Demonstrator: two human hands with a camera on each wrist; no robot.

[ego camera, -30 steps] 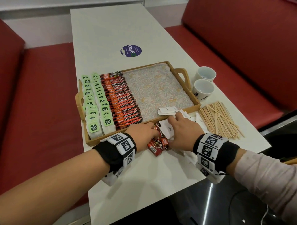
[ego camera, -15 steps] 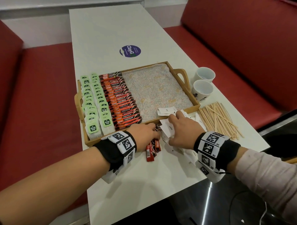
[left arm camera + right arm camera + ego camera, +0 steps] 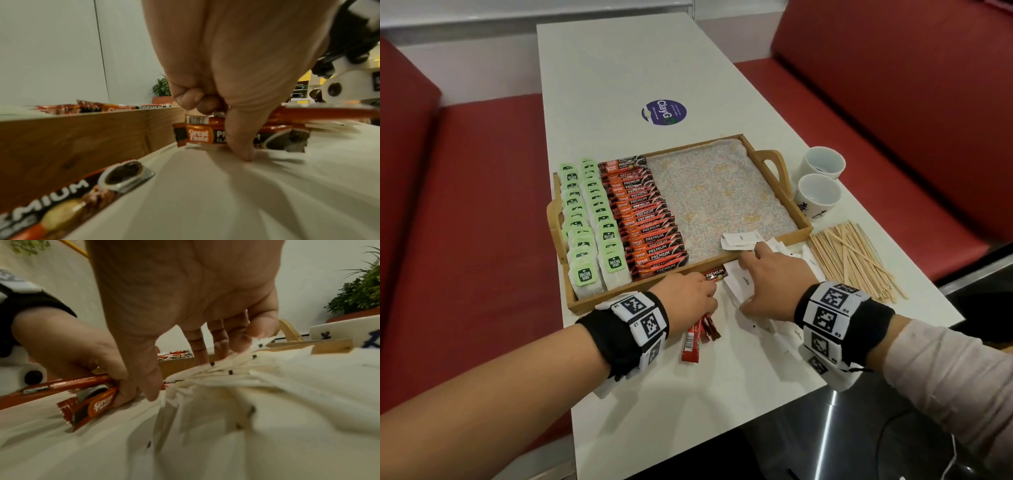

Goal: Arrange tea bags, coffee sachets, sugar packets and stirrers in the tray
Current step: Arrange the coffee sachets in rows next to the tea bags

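Observation:
A wooden tray (image 3: pixel 784 237) holds two rows of green-tagged tea bags (image 3: pixel 592 219) and a row of red coffee sachets (image 3: pixel 647 219) on its left side. Two white sugar packets (image 3: pixel 739 239) lie in its near right corner. My left hand (image 3: pixel 688 298) is in front of the tray. It grips a few loose coffee sachets (image 3: pixel 693 339), with its fingers curled over them and its thumb (image 3: pixel 238 142) across one sachet (image 3: pixel 201 136). My right hand (image 3: pixel 767 284) rests on a pile of sugar packets (image 3: pixel 267 386), its fingers (image 3: pixel 220 344) fairly straight.
A heap of wooden stirrers (image 3: pixel 856 260) lies right of the tray. Two white cups (image 3: pixel 822 164) stand behind the heap, near the table's right edge. Another sachet (image 3: pixel 72 194) lies against the tray's outer wall (image 3: pixel 82 138). The right half of the tray shows bare patterned lining (image 3: pixel 722 192).
My left hand has gathered the loose sachets; their ends now stick out toward me from under the palm. My right hand has stayed on the sugar packets.

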